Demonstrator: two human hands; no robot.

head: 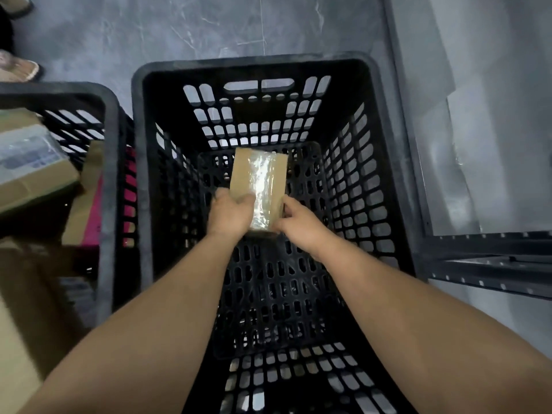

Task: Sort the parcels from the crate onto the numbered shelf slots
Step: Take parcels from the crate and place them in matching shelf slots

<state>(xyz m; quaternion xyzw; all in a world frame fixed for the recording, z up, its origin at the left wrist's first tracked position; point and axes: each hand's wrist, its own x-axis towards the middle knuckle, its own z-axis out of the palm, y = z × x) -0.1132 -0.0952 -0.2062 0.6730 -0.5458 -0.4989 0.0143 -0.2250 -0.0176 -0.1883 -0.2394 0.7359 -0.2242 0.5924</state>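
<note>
Parcel (257, 177): only one shows inside the black crate (352, 186), a small flat brown cardboard packet with a strip of shiny clear tape down its length. Two hands hold its near end, the left hand (231, 215) clasped over the corner at seven o'clock, the right hand (298, 222) pinching the edge at five o'clock. A second crate (107, 162) at nine o'clock holds several boxes. Shelf rails (490, 258) sit at three o'clock.

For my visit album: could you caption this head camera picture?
Both bare hands, left hand and right hand, grip a small taped brown cardboard parcel inside the black perforated plastic crate.
</note>
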